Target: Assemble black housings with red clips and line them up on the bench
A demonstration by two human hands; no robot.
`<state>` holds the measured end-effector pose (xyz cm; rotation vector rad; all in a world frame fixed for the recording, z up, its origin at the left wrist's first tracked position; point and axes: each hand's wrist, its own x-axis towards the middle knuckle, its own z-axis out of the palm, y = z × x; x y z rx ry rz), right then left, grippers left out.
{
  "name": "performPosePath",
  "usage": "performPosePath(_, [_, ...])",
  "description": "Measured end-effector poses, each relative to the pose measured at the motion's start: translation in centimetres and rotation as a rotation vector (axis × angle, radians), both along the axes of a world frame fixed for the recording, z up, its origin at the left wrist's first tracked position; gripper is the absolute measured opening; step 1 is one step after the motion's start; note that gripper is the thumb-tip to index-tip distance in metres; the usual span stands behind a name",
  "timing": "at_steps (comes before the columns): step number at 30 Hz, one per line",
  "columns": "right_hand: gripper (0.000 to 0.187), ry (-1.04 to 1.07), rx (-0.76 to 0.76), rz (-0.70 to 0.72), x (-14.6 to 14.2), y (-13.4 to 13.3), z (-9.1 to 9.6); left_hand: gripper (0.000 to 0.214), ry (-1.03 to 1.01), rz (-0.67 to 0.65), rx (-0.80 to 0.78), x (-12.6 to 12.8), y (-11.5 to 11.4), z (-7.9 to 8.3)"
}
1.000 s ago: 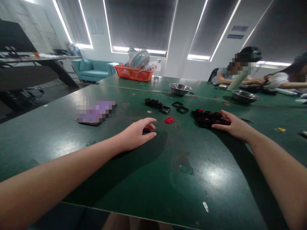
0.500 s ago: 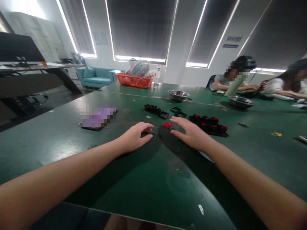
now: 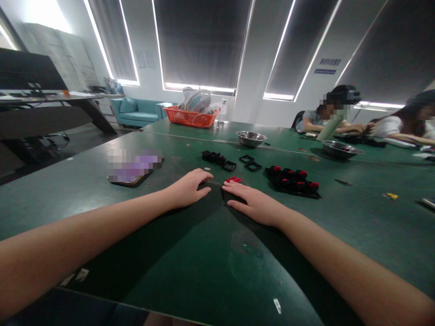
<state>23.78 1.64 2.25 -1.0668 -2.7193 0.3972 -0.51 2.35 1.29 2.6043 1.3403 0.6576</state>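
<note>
My left hand (image 3: 189, 187) rests over the green table (image 3: 190, 262), fingers slightly curved and thumb apart, holding nothing. Facing it, my right hand (image 3: 253, 203) lies low with fingers stretched out and nothing in its grasp. Small red plastic pieces (image 3: 234, 179) are just beyond the right fingertips; whether they touch cannot be made out. Farther back lie two black square frames (image 3: 253, 166), a black square piece (image 3: 229, 166) and a row of black parts (image 3: 213, 157). To the right sits a black strip of parts with red pieces (image 3: 292, 181).
A purple phone (image 3: 136, 170) lies on the left. Metal bowls (image 3: 251, 138) (image 3: 340, 149) stand farther back, along with an orange basket (image 3: 192, 117) holding a fan. A yellow bit (image 3: 390, 196) is at right. Two people (image 3: 335, 111) sit at the far right side.
My right hand has moved left and down toward the table, near the red pieces. My left hand stays in about the same place. The view has shifted slightly.
</note>
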Motion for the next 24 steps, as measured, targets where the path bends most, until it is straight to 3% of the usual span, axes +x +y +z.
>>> performPosePath(10, [0.056,-0.014,-0.017,-0.002,0.2,0.1,0.2,0.061,0.148,0.223,0.063,0.1,7.8,0.2])
performPosePath(17, [0.056,-0.017,-0.027,-0.007,0.2,0.1,0.2,0.062,0.186,0.237,0.064,0.2,9.8,0.4])
performPosePath(24, [0.056,-0.028,-0.029,-0.004,0.2,0.2,0.0,0.057,0.241,0.239,0.027,-0.3,11.3,-0.9])
